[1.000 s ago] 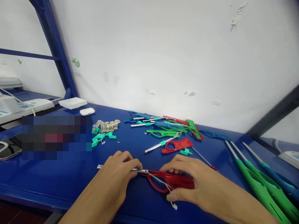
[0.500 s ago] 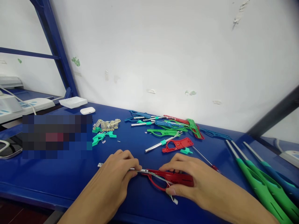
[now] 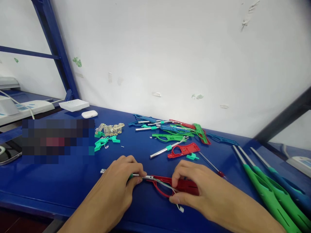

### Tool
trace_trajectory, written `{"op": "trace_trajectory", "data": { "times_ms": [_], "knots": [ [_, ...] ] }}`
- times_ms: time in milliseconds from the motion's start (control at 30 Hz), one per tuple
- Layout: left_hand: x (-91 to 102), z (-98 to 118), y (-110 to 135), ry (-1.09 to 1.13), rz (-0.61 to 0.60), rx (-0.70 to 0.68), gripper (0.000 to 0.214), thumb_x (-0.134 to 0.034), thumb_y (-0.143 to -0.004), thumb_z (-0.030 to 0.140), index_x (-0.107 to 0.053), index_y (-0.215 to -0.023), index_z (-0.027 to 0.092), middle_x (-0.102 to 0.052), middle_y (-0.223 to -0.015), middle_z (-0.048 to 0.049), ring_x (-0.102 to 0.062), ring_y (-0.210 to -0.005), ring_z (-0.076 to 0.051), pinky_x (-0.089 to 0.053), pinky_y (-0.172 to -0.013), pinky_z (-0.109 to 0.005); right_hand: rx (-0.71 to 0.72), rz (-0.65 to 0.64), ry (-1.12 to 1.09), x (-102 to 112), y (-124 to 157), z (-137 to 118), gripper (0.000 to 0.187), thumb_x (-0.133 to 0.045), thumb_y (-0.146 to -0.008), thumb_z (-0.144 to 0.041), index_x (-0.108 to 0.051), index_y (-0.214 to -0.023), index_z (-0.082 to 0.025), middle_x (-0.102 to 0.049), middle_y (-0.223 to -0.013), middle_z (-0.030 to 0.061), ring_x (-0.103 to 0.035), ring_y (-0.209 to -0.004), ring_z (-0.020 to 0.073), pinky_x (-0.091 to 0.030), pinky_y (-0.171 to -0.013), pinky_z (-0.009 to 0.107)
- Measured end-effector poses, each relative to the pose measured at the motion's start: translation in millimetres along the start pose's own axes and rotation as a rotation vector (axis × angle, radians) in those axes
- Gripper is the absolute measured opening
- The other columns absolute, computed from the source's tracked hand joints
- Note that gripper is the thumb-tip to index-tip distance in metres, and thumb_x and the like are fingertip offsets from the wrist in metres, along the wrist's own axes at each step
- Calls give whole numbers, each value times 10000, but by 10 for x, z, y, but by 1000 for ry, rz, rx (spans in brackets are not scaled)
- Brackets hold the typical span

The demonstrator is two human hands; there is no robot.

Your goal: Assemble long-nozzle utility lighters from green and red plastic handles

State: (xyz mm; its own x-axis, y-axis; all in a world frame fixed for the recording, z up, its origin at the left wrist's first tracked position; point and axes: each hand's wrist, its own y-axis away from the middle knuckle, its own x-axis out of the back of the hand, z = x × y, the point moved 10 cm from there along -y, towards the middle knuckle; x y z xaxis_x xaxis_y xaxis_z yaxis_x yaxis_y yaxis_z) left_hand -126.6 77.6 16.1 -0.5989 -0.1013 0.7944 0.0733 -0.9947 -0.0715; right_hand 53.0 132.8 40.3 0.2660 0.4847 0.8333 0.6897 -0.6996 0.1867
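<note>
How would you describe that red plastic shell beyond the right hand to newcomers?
On the blue tabletop, look beyond the bare right hand. The red plastic shell with a large hole differs in colour from its neighbours: a silver metal tube, a green plastic shell, a teal plastic piece.

Bright, even light on white wall (image 3: 170,58), wide-angle stretch at edges, dark upper-right corner, pixelated patch (image 3: 58,140)

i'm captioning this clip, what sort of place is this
Probably a workbench in a small workshop. A blue bench top stands against a wall, and loose parts lie on it, such as a red casing half and a metal tube.
</note>
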Motion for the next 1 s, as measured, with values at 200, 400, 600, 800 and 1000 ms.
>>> {"op": "trace_trajectory", "data": {
  "times_ms": [200,400,600,800,1000],
  "knots": [
    [6,22,2,17,8,3,268,-496,-961,166,-731,-892,272,-678,-997,-11,-594,-983,-248,-419,-853,-390,62,-32,-10,-51,-18,-60,105,-702,-950,-397,-642,-929,-314,-670,-1023,-89,-635,-887,124,-472,-790,254],
    [-14,27,-2,38,-9,-20,273,-494,-964,144,-732,-902,264,-677,-995,-19,-594,-969,-247,-420,-843,-386,91,-4,12,13,21,-101,75,-614,-996,-308,-642,-927,-301,-679,-1032,-70,-638,-932,130,-479,-818,257],
    [-7,13,5,66,5,-40,260,-502,-972,142,-726,-923,265,-674,-1002,-17,-594,-973,-245,-416,-868,-397,52,11,38,-6,24,-88,138,-568,-1002,-334,-660,-909,-289,-680,-1038,-45,-641,-908,147,-492,-809,286],
    [-1,27,5,55,8,-24,265,-502,-983,148,-723,-909,274,-669,-1007,-6,-598,-978,-236,-415,-878,-388,8,-34,47,-36,62,-35,257,-539,-1012,-407,-660,-821,-285,-634,-1235,-71,-639,-1011,148,-489,-835,268],
    [-13,-6,13,72,-12,-23,246,-512,-991,184,-724,-932,293,-672,-1018,4,-597,-988,-234,-416,-872,-377,23,-17,49,-5,48,-97,226,-490,-1036,-354,-607,-859,-277,-661,-1016,-51,-631,-897,141,-473,-808,298]
  ]
}}
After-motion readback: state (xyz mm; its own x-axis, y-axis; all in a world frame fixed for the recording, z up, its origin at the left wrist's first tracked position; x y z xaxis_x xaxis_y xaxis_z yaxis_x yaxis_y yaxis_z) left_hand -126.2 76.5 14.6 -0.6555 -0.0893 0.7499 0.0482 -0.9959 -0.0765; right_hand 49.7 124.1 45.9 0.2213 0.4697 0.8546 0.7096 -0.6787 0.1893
